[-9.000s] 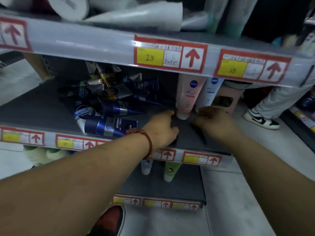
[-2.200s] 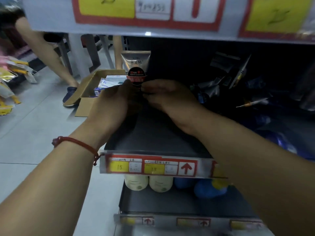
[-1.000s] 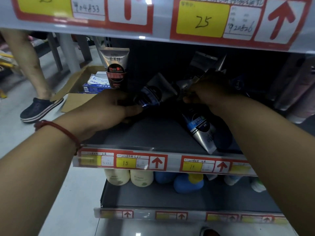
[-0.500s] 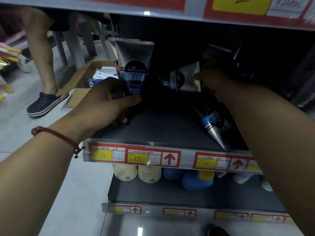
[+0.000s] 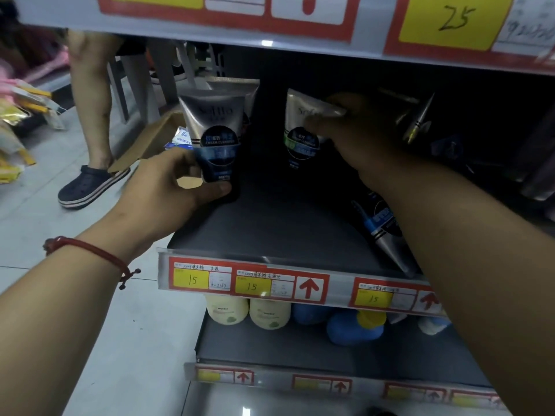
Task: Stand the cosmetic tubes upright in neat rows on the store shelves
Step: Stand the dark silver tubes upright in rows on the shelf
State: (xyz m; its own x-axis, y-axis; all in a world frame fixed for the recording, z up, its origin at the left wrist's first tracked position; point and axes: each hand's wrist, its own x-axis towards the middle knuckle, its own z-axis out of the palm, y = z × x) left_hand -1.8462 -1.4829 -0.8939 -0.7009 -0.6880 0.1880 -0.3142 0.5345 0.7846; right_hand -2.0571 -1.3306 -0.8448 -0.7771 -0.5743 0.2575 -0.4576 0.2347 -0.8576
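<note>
My left hand (image 5: pixel 168 190) grips the cap end of a silver and blue tube (image 5: pixel 214 130) that stands upright at the left end of the dark shelf (image 5: pixel 285 229). Another silver tube (image 5: pixel 250 94) stands right behind it. My right hand (image 5: pixel 357 136) holds a silver tube with a green band (image 5: pixel 300 136) upright, a gap to the right of the first. A blue and silver tube (image 5: pixel 381 229) lies flat under my right forearm. More tubes (image 5: pixel 417 121) lie jumbled in the dark at the right.
The upper shelf's price rail (image 5: pixel 300 22) hangs close above my hands. A lower shelf holds cream bottles (image 5: pixel 249 310) and blue bottles (image 5: pixel 354 325). A person's leg in a dark clog (image 5: pixel 87 181) and an open cardboard box (image 5: pixel 156 139) are on the floor at the left.
My left hand has set the blue-labelled tube upright in front of the standing one. My right hand has turned its tube from lying sideways to upright.
</note>
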